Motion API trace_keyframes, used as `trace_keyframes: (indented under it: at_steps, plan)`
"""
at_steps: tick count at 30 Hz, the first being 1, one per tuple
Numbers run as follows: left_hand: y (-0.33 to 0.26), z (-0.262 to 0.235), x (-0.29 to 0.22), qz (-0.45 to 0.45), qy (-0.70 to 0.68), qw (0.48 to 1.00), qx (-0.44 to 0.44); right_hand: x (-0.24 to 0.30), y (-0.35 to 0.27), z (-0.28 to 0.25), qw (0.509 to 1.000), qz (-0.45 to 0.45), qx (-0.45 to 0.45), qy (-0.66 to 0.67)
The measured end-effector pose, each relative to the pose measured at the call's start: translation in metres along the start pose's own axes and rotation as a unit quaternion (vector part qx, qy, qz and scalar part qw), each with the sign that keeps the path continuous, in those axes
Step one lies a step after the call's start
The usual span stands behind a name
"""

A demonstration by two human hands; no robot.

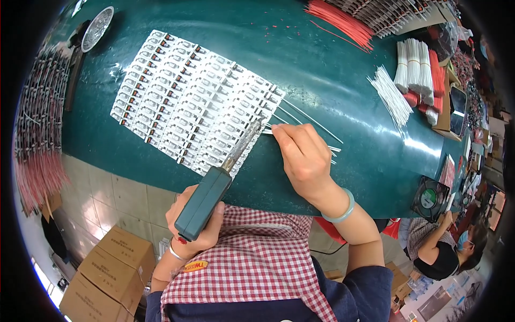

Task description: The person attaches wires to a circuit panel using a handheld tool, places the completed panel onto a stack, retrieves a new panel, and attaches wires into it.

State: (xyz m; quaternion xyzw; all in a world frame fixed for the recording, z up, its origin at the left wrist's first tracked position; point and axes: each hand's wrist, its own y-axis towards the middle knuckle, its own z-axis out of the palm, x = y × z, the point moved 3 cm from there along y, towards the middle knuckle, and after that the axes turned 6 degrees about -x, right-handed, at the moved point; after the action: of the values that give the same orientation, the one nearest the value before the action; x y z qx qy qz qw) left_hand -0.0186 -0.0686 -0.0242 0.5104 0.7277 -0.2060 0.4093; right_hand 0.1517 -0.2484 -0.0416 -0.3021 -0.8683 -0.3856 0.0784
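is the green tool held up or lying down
Held up: the left hand grips the green tool, its metal front end reaching over the white parts.

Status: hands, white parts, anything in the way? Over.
Left hand gripping green tool. Right hand pinching white wire. White parts in rows on table. Nothing visibly blocking.

**Left hand (pixel 214 225) in a full grip, right hand (pixel 307 154) in a pinch**

The left forearm (pixel 163 269) comes up from the near side; fingers curl on the left, the thumb on the right. The right elbow is bent, its forearm (pixel 355 224) slanting far and leftward. The right thumb and at least 1 finger close together at the tips.
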Motion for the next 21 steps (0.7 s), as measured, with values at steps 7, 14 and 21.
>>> trace_keyframes:
  at_steps: [7,14,21]
  plan:
    - [0.017,0.002,-0.020,0.053,0.010,0.998,-0.015,0.003,0.005,-0.001,1.000,0.014,0.005,-0.018]
    - [0.018,0.007,-0.020,0.068,0.005,0.998,-0.012,0.003,0.004,0.000,1.000,0.010,0.008,-0.020]
    - [0.012,0.008,-0.016,0.069,0.006,0.998,-0.007,0.005,0.006,-0.001,0.999,0.007,0.009,-0.035]
